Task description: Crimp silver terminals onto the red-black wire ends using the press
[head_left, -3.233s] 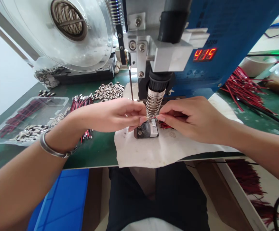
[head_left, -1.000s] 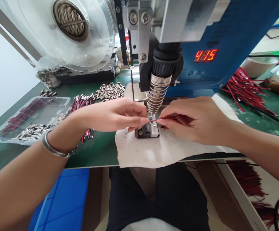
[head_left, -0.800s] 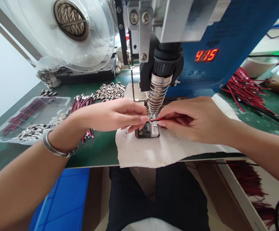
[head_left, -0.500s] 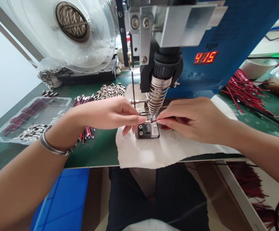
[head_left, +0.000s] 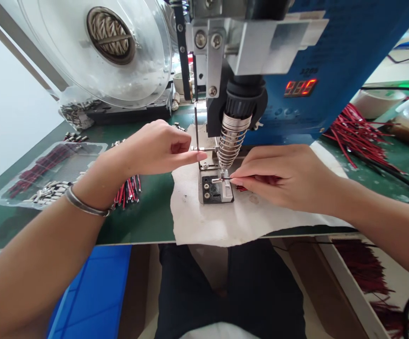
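Note:
My right hand [head_left: 278,176] pinches a thin wire [head_left: 227,178] between thumb and forefinger. At the wire's left end, a small silver metal piece [head_left: 216,181] rests at the black and white fixture [head_left: 221,194]. The tip of the soldering machine's spring-wrapped iron [head_left: 234,139] is right above that joint. Up and left of the fixture is my left hand [head_left: 158,148], thumb stretched out and the other fingers curled, with a gap between them and nothing visible held. Red wires [head_left: 241,188] lie under my right fingers, mostly hidden.
A white cloth [head_left: 204,226] lies beneath the fixture. The blue machine body [head_left: 331,56] stands behind. A clear plastic tray [head_left: 4,201] of metal parts and wires is at left, with bundled wires [head_left: 128,190] beside my left wrist. More red wires [head_left: 356,136] lie at right.
My left hand has let go of the silver metal piece and moved up and left. My right hand stays nearly in place, still pinching the wire.

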The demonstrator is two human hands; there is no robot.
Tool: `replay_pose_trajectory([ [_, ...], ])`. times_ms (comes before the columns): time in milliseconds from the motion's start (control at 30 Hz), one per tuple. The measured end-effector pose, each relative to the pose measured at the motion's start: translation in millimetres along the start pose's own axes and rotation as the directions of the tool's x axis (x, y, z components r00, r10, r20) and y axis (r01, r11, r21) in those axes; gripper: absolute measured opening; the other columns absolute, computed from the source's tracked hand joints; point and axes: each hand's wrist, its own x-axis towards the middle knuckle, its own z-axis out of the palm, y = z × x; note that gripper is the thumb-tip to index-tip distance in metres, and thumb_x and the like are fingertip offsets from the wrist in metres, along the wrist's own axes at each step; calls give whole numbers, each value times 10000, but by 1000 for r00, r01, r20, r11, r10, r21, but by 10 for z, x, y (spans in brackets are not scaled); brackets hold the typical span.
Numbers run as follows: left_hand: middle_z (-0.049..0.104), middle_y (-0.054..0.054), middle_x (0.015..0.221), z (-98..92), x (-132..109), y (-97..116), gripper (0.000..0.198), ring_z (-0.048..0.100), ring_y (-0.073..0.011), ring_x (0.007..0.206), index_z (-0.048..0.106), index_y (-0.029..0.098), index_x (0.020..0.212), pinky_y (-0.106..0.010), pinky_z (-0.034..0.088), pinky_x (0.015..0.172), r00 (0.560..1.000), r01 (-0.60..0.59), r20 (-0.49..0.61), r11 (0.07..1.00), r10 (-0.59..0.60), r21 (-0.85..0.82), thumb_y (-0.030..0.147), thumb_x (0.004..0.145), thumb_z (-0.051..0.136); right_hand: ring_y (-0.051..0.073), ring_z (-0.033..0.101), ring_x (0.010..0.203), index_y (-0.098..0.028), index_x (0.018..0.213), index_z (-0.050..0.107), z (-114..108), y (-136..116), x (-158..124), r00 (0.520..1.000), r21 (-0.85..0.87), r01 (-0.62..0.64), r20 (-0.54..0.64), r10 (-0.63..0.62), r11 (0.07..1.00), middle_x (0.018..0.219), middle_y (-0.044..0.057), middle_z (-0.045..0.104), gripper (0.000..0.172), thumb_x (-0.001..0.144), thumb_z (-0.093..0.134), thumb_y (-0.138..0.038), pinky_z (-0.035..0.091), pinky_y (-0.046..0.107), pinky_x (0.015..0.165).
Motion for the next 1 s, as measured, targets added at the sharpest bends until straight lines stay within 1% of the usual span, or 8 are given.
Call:
replay_pose_trajectory([
  [100,271,46,547,41,17,3,582,195,-140,622,366,238,573,-316,253,614,999,-29,-35,1000,30,6,651,949,532,182,689,685,-276,875,795,7,-7,-5,1000,-4,1,-29,-2,1000,839,32,776,227,1000,606,-265,505,324,606],
  [233,261,40,547,74,26,16,561,199,-154,611,361,248,572,-335,251,599,997,-48,-62,999,48,10,627,952,527,169,684,658,-259,862,803,15,-16,-1,999,-10,28,-46,-28,1000,805,27,775,225,986,618,-227,497,312,592],
  [367,256,36,537,84,27,29,557,196,-152,572,300,247,561,-344,254,588,995,-52,-81,999,53,14,574,953,524,179,687,656,-277,861,800,15,-26,-2,999,-23,-5,-37,4,1000,805,19,780,216,983,622,-257,504,325,610],
  [500,272,36,545,69,17,50,535,198,-147,586,313,244,572,-324,266,595,995,-55,-76,998,59,42,553,966,501,194,711,695,-280,912,797,11,-28,-9,999,-31,-19,-29,18,999,835,20,791,179,979,632,-261,519,337,641],
  [600,270,36,549,60,14,65,518,187,-146,596,307,240,585,-325,250,595,996,-58,-70,997,62,50,535,971,485,194,723,722,-260,921,788,10,-29,-9,999,-26,-10,-36,9,1000,871,30,798,171,980,630,-234,527,335,641],
  [700,276,34,540,75,23,57,502,190,-141,559,291,237,588,-344,236,581,994,-64,-84,996,69,58,513,957,490,189,731,738,-245,910,776,18,-29,-7,999,-23,16,-52,-18,1000,884,30,800,169,977,628,-198,538,327,644],
  [833,290,32,524,110,37,16,477,215,-139,509,279,236,598,-360,228,553,984,-107,-132,991,117,80,493,932,503,175,728,719,-225,915,768,36,-24,-4,994,-41,61,-93,-64,997,867,24,800,141,965,647,-173,538,312,633],
  [1000,269,35,521,117,35,3,465,214,-136,500,272,235,604,-353,226,528,975,-145,-151,983,161,110,472,946,480,172,726,723,-204,927,765,42,-24,3,993,-51,67,-92,-71,996,875,35,798,116,962,660,-169,537,307,632],
])
